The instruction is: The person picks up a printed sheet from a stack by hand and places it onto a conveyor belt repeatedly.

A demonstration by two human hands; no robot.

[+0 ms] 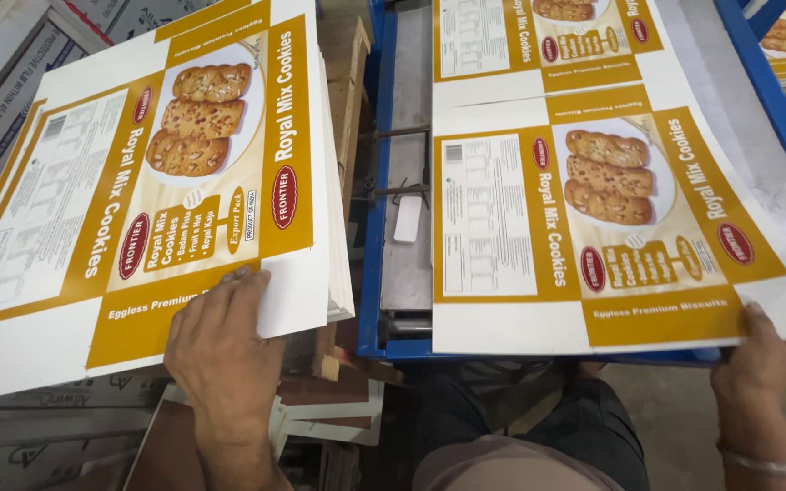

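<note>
Cardboard stack [138, 182] at 9 o'clock is thick, so plenty left. My left hand [220, 341] presses flat on its top sheet; right hand [761, 355] pinches a printed sheet [593, 218] on the blue machine bed [377, 182] at 3 o'clock.

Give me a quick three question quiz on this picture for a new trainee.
1. True or false: the left hand rests on the stack of printed sheets.
2. What does the right hand grip? A: the near corner of the printed sheet on the blue-framed table; B: a knife.
3. What food is pictured on the sheets?

Key: 1 true. 2 A. 3 cookies.
</note>
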